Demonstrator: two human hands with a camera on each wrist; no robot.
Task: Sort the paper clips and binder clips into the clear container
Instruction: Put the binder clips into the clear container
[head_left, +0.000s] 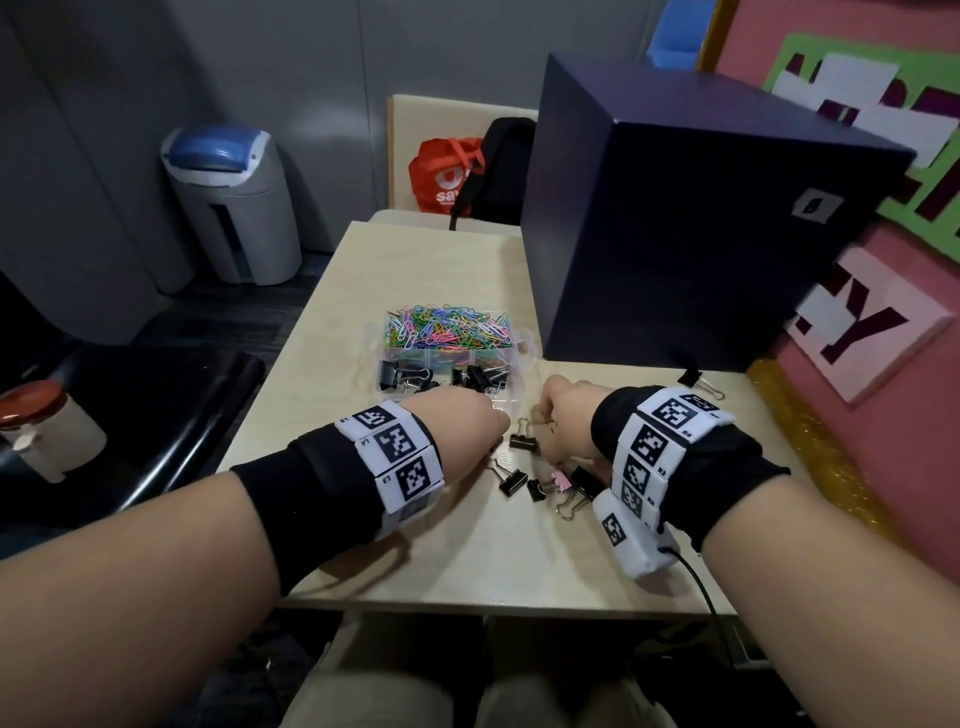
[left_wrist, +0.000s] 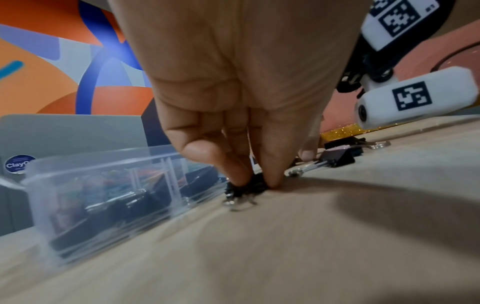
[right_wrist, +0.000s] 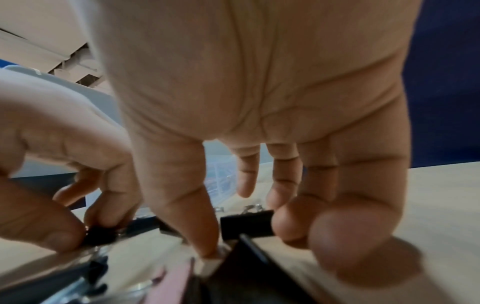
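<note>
The clear container holds coloured paper clips at the back and black binder clips in front. My left hand is just in front of it, and its thumb and finger pinch a small black binder clip that sits on the table. My right hand points its fingers down onto the table beside another black binder clip, and its thumb tip is close to a pink clip. Several more black clips lie loose between my wrists.
A large dark blue box stands at the back right of the light wooden table. One black binder clip lies at its foot. A bin and bags stand beyond the table.
</note>
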